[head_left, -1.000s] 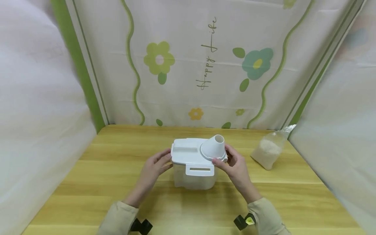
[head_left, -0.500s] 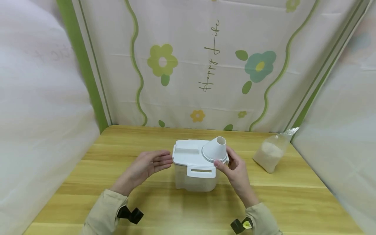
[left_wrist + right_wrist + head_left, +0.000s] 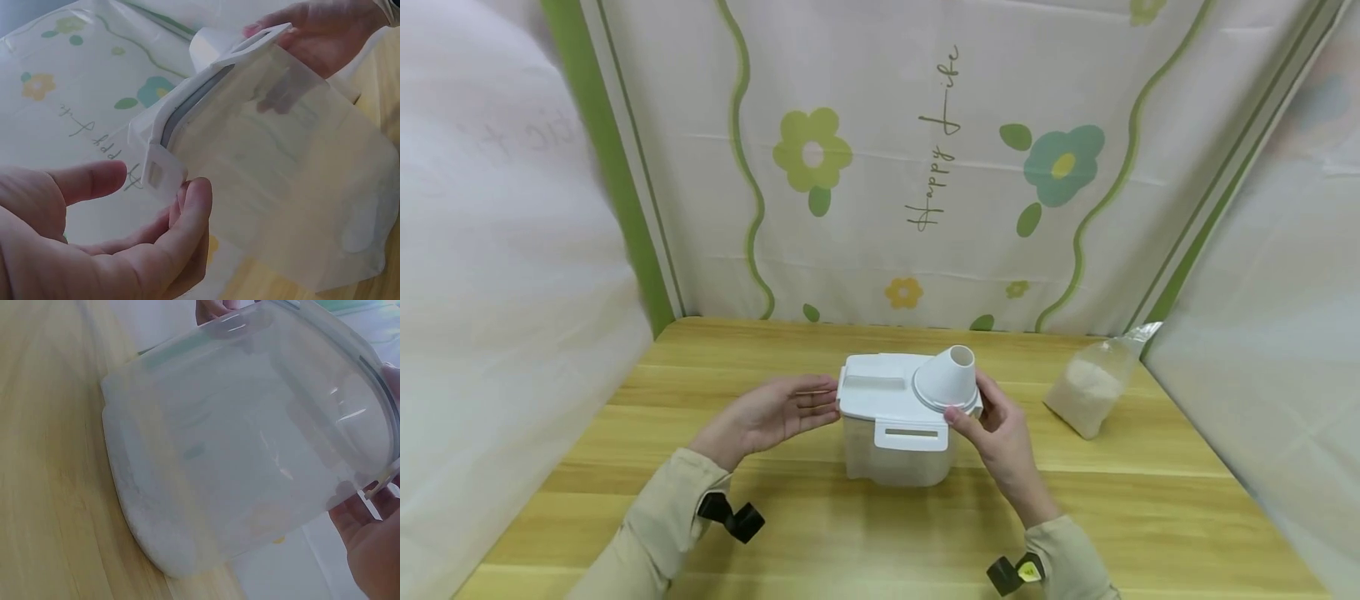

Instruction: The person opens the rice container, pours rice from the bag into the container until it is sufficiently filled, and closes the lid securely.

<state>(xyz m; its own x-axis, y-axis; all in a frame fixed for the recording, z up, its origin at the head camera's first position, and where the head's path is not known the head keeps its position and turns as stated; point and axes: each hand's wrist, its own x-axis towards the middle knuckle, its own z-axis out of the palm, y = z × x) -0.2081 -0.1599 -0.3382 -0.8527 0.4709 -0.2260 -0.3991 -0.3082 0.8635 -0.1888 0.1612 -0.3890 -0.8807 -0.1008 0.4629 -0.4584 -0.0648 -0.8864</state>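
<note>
A translucent plastic storage container (image 3: 895, 465) stands upright on the table. Its white lid (image 3: 876, 404) carries a cone-shaped spout (image 3: 946, 379) at the right end. On the near side a slotted latch (image 3: 912, 435) juts outward. My right hand (image 3: 1006, 433) grips the lid's right end, thumb in front by the spout's base and fingers round the far side. At the opposite end, my left hand (image 3: 767, 417) has its palm facing the container. In the left wrist view its fingertips (image 3: 199, 197) touch the lower edge of the end latch (image 3: 164, 172), with the thumb held apart.
A clear bag of white grains (image 3: 1086, 387) lies at the right on the wooden table (image 3: 700, 367). White patterned cloth (image 3: 865, 242) hangs behind, and plain white cloth panels (image 3: 512, 275) close in both sides.
My left hand drew back from the container's left end, turned its palm toward it, and came up to the end latch again. The right hand kept its grip on the lid.
</note>
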